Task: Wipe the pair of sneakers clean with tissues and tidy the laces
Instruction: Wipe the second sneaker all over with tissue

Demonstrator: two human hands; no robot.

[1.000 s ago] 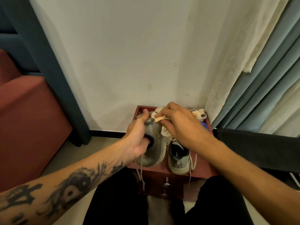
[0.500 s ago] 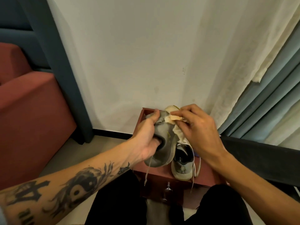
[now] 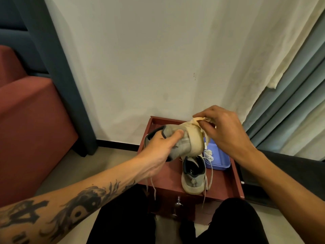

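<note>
My left hand (image 3: pixel 158 150) grips a grey sneaker (image 3: pixel 184 140) by its heel and holds it tipped on its side above the red cabinet (image 3: pixel 223 180), cream sole turned to the right. A crumpled tissue (image 3: pixel 200 119) is pinched in my right hand (image 3: pixel 223 131) and lies against the sole's upper edge. The second grey sneaker (image 3: pixel 192 175) stands on the cabinet top, heel toward me, with its loose laces (image 3: pixel 208 180) trailing over the front edge. Laces from the held shoe dangle below my left wrist.
A blue plastic container (image 3: pixel 219 159) with some white tissue in it sits on the cabinet behind the standing shoe. A red sofa (image 3: pixel 29 124) is at the left, curtains (image 3: pixel 290 103) at the right, a white wall behind. My knees flank the cabinet's drawer knobs (image 3: pixel 178 203).
The held sneaker has been turned so its sole faces right. My right hand with the tissue has shifted right to the sole's edge, uncovering the blue container.
</note>
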